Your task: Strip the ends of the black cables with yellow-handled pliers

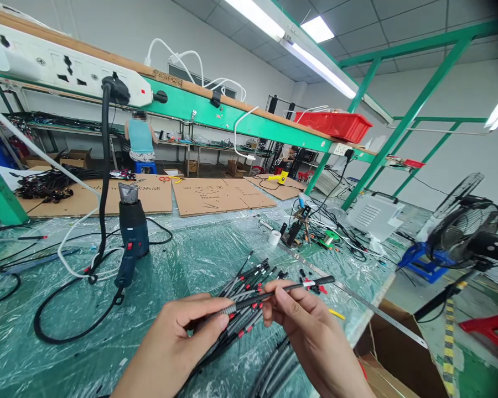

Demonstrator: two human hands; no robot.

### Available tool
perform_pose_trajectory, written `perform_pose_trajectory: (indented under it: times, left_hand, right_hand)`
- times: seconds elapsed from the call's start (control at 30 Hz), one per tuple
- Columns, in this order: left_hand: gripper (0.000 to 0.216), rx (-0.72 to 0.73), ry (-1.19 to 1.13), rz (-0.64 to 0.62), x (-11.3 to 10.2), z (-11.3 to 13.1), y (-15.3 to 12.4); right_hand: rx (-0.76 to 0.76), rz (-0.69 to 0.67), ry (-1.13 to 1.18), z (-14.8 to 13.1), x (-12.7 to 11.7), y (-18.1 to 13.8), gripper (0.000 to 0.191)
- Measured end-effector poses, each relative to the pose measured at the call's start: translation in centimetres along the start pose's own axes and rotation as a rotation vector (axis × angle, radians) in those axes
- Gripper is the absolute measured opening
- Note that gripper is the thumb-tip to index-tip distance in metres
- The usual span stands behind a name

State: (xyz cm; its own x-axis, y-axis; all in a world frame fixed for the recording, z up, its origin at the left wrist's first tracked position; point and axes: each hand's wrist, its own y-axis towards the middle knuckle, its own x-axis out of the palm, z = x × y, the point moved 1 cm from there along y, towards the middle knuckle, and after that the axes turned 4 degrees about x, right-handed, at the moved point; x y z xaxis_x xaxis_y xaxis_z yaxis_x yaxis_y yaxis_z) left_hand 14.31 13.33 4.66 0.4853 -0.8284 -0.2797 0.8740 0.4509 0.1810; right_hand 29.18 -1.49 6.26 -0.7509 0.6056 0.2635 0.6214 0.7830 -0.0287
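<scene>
A black cable [249,301] runs between my two hands, slanting up to the right. Its left stretch is a ribbed sleeve, pinched between the thumb and fingers of my left hand [182,326]. The thumb and forefinger of my right hand [302,315] grip it farther along. Beyond the right fingers the cable shows a white printed label [309,284] and a thicker black end [326,280]. Beneath and behind the hands lies a pile of similar grey and black cables [240,284] with red and white bits. More grey ribbed tubes [274,367] curve below my right hand.
A heat gun [131,237] stands nozzle-up at left, its cord looping on the plastic-covered table [191,249]. A steel ruler [382,315] crosses the right edge above a cardboard box [406,354]. Tools and wires [302,221] clutter the back right. A fan [467,226] stands beyond; a person [141,135] sits far off.
</scene>
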Motion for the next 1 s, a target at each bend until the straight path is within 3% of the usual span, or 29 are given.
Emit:
perform_pose_trajectory:
  times: [0.7, 1.0]
  left_hand:
    - [0.026, -0.011, -0.013, 0.001, -0.24, 0.12, 0.06]
    - [0.033, -0.133, -0.033, -0.019, -0.16, -0.37, -0.39]
  right_hand:
    - [0.019, -0.035, 0.017, -0.08, 0.25, -0.07, 0.025]
    - [0.008, -0.021, -0.007, -0.23, 0.11, -0.08, 0.025]
